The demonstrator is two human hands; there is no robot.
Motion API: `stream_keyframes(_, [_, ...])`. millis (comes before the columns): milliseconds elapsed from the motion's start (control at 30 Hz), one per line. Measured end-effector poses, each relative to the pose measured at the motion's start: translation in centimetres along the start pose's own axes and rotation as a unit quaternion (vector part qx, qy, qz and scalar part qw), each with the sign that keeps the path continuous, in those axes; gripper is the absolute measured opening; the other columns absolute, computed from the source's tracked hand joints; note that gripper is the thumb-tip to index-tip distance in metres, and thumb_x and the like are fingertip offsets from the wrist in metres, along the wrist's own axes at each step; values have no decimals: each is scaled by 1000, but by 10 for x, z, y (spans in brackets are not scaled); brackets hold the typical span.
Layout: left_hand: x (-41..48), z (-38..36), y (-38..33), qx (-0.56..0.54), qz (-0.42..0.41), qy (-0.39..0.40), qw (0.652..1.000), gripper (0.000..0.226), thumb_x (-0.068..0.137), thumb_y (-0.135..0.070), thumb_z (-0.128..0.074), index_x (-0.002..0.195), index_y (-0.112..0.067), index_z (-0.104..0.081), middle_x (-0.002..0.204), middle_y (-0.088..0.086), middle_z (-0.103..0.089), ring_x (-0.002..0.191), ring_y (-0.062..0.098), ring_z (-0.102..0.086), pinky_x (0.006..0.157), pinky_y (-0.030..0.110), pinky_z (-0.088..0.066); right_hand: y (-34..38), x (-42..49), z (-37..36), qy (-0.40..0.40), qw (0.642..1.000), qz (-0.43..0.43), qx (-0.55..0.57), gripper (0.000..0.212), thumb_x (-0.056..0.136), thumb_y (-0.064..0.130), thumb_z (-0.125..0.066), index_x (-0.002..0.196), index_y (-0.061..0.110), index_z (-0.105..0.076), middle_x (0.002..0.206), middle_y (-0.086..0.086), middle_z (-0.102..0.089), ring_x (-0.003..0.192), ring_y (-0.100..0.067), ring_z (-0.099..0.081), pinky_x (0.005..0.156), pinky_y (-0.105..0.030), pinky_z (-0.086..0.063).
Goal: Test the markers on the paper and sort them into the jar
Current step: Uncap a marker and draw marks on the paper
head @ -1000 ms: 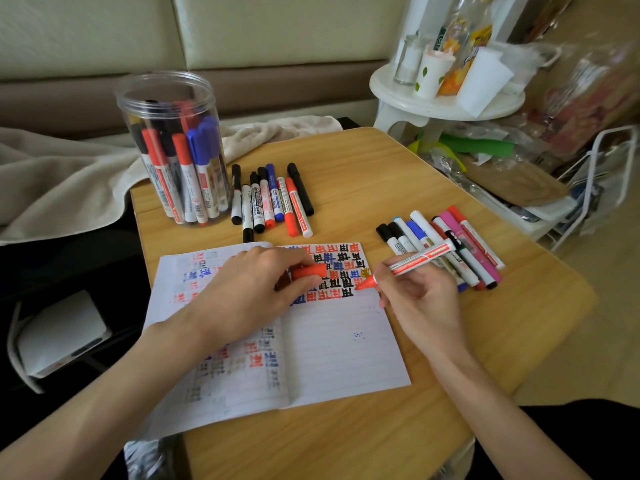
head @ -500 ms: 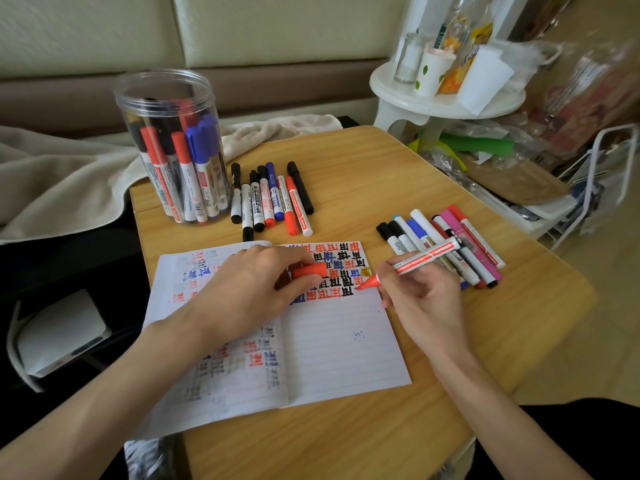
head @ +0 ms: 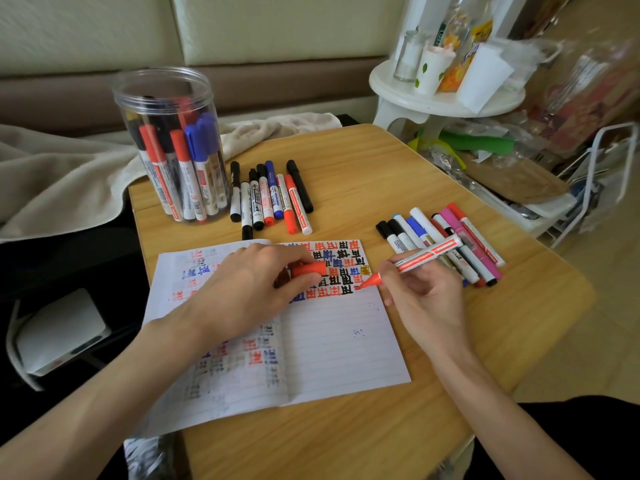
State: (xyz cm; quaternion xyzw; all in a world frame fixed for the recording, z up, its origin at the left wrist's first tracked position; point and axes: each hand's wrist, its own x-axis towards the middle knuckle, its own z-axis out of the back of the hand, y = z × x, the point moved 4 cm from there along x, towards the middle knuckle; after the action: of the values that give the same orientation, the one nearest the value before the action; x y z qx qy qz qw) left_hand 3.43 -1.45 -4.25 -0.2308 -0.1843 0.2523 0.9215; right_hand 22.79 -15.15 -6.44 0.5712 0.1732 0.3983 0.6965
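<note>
Now red marker (head: 426,252) touches paper (head: 339,341) near right edge

Jar (head: 166,147) behind notebook (head: 311,341), markers (head: 273,199) btwn.

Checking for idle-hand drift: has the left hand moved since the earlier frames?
No. The left hand, gripping the red cap, lies over the same spot on the paper.
</note>
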Motion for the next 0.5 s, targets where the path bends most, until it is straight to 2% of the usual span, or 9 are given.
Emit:
stream_keyframes(133, [0, 0, 0, -2, 2, -3, 1000, 32, 95, -55, -57, 119, -38, -69, 85, -33, -52, 83, -8, -54, 68, 16, -39, 0, 0, -1, 8, 1000, 9, -10, 6, 92, 16, -75, 90, 11, -73, 78, 7, -77, 68, -11, -73, 64, -25, -56])
stream_keyframes(267, [0, 0, -1, -3, 2, 0, 1000, 29, 96, -54, -58, 118, -38, -69, 85, -33, -53, 83, -5, -54, 70, 20, -43, 1, 0, -4, 11, 1000, 11, -19, 5, 91, 17, -76, 91, 12, -73, 83, 6, -78, 72, -14, -75, 64, -28, -58])
stream_keyframes(367, [0, 0, 0, -3, 5, -1, 1000, 27, 96, -53, -59, 117, -39, -69, 86, -29, -55, 83, -3, -54, 72, 26, -46, 1, 0, -4, 11, 1000, -2, -22, 6, 90, 18, -77, 92, 14, -73, 85, 6, -79, 74, -16, -75, 66, -38, -61])
stream_keyframes(500, [0, -1, 1, 1, 3, 2, 1000, 28, 96, -54, -58, 118, -39, -68, 86, -30, -54, 83, -5, -54, 69, 21, -42, 0, -2, 0, -18, 999, -14, -40, 7, 89, 22, -76, 87, 17, -71, 81, 8, -78, 74, -14, -75, 68, -50, -64])
